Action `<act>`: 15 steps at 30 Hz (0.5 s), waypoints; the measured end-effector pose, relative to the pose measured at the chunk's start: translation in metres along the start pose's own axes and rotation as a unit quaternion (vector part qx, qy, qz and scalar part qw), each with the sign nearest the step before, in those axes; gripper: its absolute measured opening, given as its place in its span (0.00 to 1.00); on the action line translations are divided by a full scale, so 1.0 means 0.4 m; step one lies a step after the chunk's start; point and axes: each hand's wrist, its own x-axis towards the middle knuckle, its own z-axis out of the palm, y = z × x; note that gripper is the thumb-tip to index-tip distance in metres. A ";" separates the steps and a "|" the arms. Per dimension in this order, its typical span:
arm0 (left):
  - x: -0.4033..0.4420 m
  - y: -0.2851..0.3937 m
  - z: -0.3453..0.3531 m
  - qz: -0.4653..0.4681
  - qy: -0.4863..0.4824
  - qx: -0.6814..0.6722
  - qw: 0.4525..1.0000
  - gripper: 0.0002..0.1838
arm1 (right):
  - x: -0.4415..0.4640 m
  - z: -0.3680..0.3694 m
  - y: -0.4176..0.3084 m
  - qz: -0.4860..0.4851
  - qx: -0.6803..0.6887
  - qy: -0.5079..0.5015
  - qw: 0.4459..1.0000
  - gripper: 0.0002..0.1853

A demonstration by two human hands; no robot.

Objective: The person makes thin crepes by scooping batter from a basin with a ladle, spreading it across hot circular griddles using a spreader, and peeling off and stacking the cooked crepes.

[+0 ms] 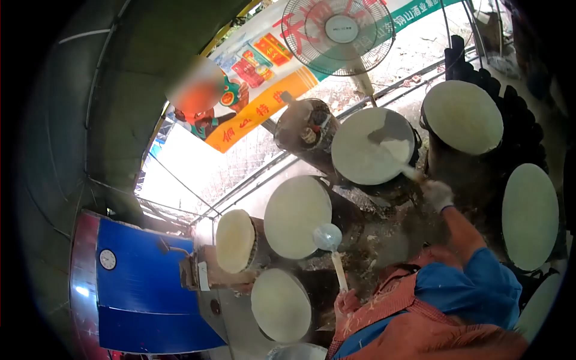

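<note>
My left hand (pixel 346 302) is closed around the pale handle of a ladle (pixel 327 237). The ladle's round bowl is over the lower right edge of a griddle coated with a pale layer (pixel 297 216). My right hand (pixel 437 195), in a whitish glove, is wrapped round the handle of a blurred flat spreader (pixel 389 157). Its far end lies on another round griddle (pixel 366 141), which has a pale, batter-like coating with a greyer patch at the upper right. Motion blur hides the spreader's exact shape.
More pale-coated round griddles surround me: one upper right (pixel 462 117), one far right (pixel 530 216), one lower left (pixel 281 305) and a smaller pale round (pixel 234 240). A standing fan (pixel 342 30) and a dark drum (pixel 306 126) stand beyond. A printed banner (pixel 264 111) hangs behind.
</note>
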 end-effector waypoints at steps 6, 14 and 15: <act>0.089 -0.057 0.123 -0.037 0.111 -0.042 0.992 0.25 | 0.110 -0.008 -0.055 -0.059 0.077 0.055 0.994 0.11; 0.172 -0.089 0.101 -0.078 0.147 0.023 0.986 0.20 | 0.252 -0.059 0.064 0.078 0.129 0.018 0.988 0.15; 0.189 -0.102 0.102 -0.081 0.156 0.014 0.984 0.19 | 0.308 0.001 0.047 0.051 0.131 0.073 0.987 0.15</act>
